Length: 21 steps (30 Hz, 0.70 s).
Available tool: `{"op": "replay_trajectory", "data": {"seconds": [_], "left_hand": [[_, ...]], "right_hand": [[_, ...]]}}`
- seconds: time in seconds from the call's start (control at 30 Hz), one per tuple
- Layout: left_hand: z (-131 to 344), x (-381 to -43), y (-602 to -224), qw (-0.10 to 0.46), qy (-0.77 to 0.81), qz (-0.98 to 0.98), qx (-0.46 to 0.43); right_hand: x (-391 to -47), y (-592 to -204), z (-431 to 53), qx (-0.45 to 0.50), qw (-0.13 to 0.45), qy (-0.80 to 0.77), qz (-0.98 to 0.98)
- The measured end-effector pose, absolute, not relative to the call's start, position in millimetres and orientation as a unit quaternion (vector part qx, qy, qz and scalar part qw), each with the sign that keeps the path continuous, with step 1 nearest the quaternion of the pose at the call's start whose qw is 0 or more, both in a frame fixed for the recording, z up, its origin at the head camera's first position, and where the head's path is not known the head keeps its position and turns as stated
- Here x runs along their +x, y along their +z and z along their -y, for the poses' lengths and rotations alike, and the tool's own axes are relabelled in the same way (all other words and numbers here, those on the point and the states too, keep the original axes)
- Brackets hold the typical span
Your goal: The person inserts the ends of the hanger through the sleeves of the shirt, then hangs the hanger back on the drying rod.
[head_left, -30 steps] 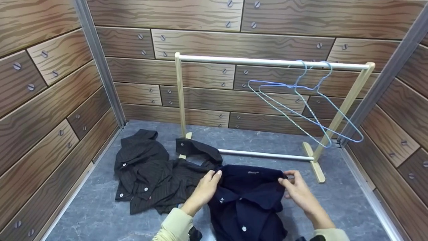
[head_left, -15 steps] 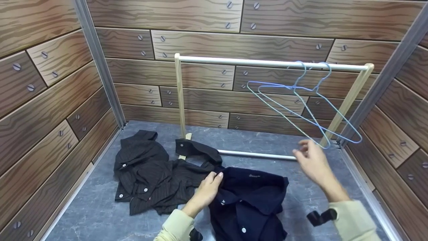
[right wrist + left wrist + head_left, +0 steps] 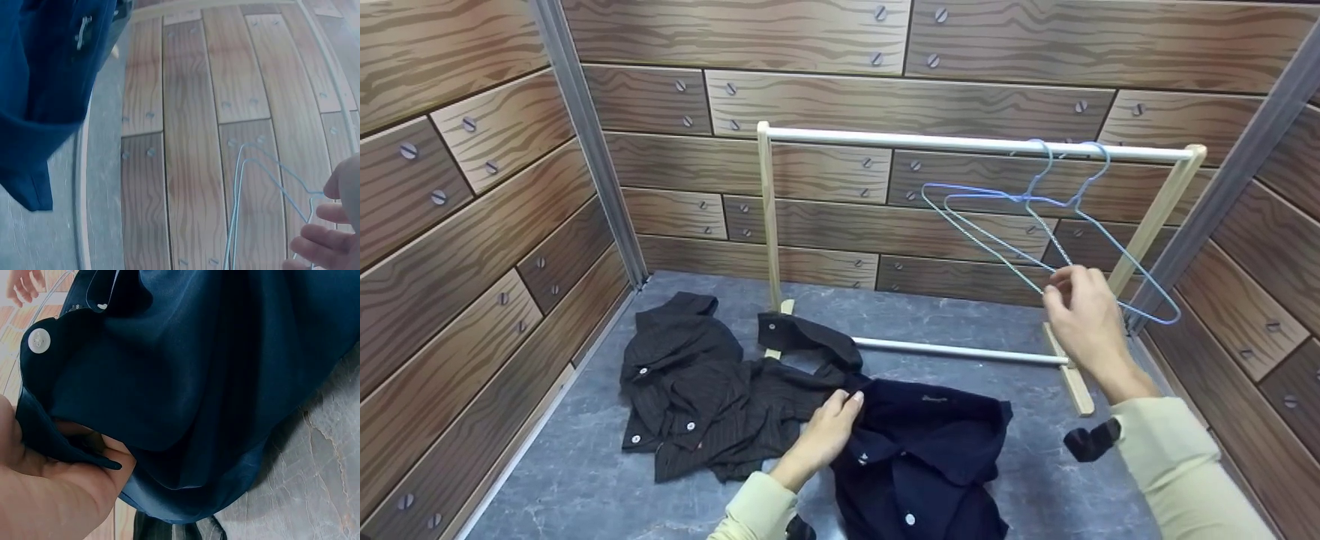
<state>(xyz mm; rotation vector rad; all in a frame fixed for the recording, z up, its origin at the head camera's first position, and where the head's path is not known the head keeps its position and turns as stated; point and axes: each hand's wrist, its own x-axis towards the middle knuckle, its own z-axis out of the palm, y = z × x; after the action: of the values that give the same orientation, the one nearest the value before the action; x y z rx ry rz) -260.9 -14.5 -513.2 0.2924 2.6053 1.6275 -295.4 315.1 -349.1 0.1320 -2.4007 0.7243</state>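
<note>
My left hand point(image 3: 826, 433) grips the collar edge of a navy shirt point(image 3: 934, 431) at the front of the floor. In the left wrist view the navy cloth point(image 3: 169, 377) is folded over between thumb and fingers, with a white button point(image 3: 39, 341) close by. My right hand point(image 3: 1086, 322) is raised on the right, in front of two blue wire hangers point(image 3: 997, 196) that hang from the rack. Its fingers are loosely bent with nothing held. The right wrist view has the hangers point(image 3: 241, 185) beside the right fingers; whether they touch is unclear.
A dark striped shirt point(image 3: 697, 390) lies crumpled to the left, next to the navy one. Behind stands a wooden rack with a white top rail point(image 3: 900, 139) and a low bar point(image 3: 960, 350). Wood-patterned walls point(image 3: 810, 97) enclose the grey floor point(image 3: 570, 487).
My right hand has let go of the navy shirt's collar and moved up and right to the hangers. My left hand keeps its grip on the collar.
</note>
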Motion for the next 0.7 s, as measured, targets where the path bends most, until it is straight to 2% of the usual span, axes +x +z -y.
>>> {"op": "replay_trajectory", "data": {"seconds": [0.17, 0.7], "left_hand": [[14.5, -260.3, -513.6, 0.032, 0.529, -0.842, 0.095], [12.7, -259.6, -516.0, 0.032, 0.533, -0.841, 0.088]], "right_hand": [[-305.5, -344.2, -324.6, 0.026, 0.302, 0.246, 0.920], [-330.8, -343.3, -337.4, -0.027, 0.166, 0.174, 0.970]]}}
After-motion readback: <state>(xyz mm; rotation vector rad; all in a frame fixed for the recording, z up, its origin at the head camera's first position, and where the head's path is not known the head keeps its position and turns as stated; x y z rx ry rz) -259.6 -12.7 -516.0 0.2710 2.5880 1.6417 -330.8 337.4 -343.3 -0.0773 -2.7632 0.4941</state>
